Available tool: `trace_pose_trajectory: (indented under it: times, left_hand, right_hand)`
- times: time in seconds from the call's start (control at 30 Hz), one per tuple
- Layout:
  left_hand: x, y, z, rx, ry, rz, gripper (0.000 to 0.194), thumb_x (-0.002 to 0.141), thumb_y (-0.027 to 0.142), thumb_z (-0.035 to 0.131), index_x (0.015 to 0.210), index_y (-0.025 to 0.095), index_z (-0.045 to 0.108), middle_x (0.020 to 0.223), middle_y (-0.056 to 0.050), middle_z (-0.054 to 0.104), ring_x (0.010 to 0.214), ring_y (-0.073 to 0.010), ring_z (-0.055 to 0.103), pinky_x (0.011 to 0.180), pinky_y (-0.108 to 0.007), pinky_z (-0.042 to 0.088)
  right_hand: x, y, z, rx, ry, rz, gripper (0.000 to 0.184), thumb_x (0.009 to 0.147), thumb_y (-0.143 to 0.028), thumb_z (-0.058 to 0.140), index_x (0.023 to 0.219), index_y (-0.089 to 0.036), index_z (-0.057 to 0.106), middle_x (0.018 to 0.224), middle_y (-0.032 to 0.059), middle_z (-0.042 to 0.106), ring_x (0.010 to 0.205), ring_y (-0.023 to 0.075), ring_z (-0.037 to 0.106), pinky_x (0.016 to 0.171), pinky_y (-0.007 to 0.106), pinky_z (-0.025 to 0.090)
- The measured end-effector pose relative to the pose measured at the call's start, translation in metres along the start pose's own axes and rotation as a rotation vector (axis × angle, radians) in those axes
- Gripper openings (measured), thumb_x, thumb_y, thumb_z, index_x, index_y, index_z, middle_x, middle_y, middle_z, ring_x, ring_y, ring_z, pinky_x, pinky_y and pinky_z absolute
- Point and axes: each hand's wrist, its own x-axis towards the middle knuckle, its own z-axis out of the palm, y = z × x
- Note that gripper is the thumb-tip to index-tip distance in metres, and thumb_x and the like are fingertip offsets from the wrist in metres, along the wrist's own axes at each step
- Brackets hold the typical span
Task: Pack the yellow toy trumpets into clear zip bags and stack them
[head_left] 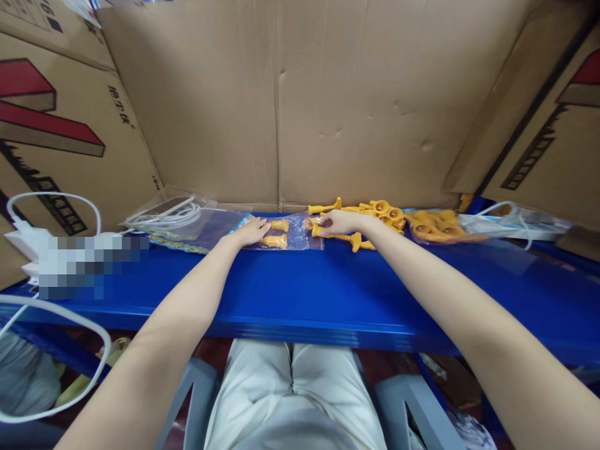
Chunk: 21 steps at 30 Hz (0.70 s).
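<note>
My left hand (252, 231) rests on a clear plastic bag (294, 239) lying on the blue shelf (328, 294); its fingers press flat on the bag's left end. Two yellow plastic trumpet-shaped pieces (277, 232) lie inside the bag. My right hand (342, 221) is closed round another yellow piece (334, 235) at the bag's open right end. A loose pile of the same yellow pieces (382, 212) lies just behind and to the right of that hand.
More yellow pieces in a clear bag (435, 226) lie further right beside white cables (510, 220). A stack of printed plastic bags (187, 226) and a white cable (56, 206) are at the left. Cardboard boxes (328, 94) wall in the back.
</note>
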Motion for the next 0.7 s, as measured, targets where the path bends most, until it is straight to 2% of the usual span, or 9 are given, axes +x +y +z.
trace_pose_trajectory:
  times: [0.13,0.2,0.37,0.53,0.7]
  left_hand:
    - [-0.001,0.001,-0.001,-0.004,-0.001,-0.011,0.062,0.096,0.041,0.017,0.147,0.01,0.033,0.154,-0.008,0.026,0.143,-0.0175,0.022,0.115,-0.028,0.016]
    - [-0.003,0.002,-0.002,-0.018,-0.002,-0.019,0.062,0.096,0.041,0.018,0.147,0.008,0.033,0.154,-0.009,0.026,0.143,-0.0178,0.022,0.115,-0.028,0.016]
    - [-0.003,0.001,-0.002,-0.036,-0.002,-0.015,0.062,0.095,0.041,0.018,0.146,0.009,0.035,0.154,-0.009,0.027,0.143,-0.0187,0.023,0.115,-0.029,0.016]
    - [-0.001,-0.001,-0.001,-0.039,0.008,-0.007,0.061,0.095,0.041,0.019,0.145,0.012,0.037,0.153,-0.008,0.029,0.143,-0.0185,0.024,0.115,-0.029,0.018]
    - [-0.006,0.003,-0.005,-0.049,0.023,0.008,0.059,0.094,0.039,0.024,0.142,0.01,0.042,0.15,-0.01,0.035,0.14,-0.0193,0.03,0.113,-0.028,0.021]
  right_hand:
    - [-0.017,-0.007,-0.006,-0.214,-0.136,0.158,0.024,0.079,-0.034,0.064,0.094,-0.016,0.071,0.093,0.0081,0.07,0.085,0.0231,0.066,0.072,0.031,0.048]
    - [-0.023,-0.007,-0.005,-0.241,-0.149,0.181,0.02,0.078,-0.032,0.064,0.088,-0.016,0.071,0.089,0.0071,0.07,0.082,0.0223,0.066,0.069,0.029,0.047]
    - [-0.024,0.006,0.004,-0.153,-0.008,0.141,0.012,0.076,-0.028,0.065,0.076,-0.017,0.071,0.077,0.0042,0.069,0.073,0.0192,0.065,0.061,0.026,0.044]
    - [-0.028,0.015,0.003,-0.026,0.074,0.134,0.017,0.078,-0.025,0.062,0.088,-0.019,0.074,0.075,0.0023,0.07,0.066,0.0162,0.064,0.06,0.025,0.045]
    - [-0.037,0.008,-0.001,0.045,0.055,0.089,0.022,0.079,-0.029,0.063,0.096,-0.021,0.075,0.075,0.0018,0.071,0.062,0.016,0.064,0.057,0.024,0.046]
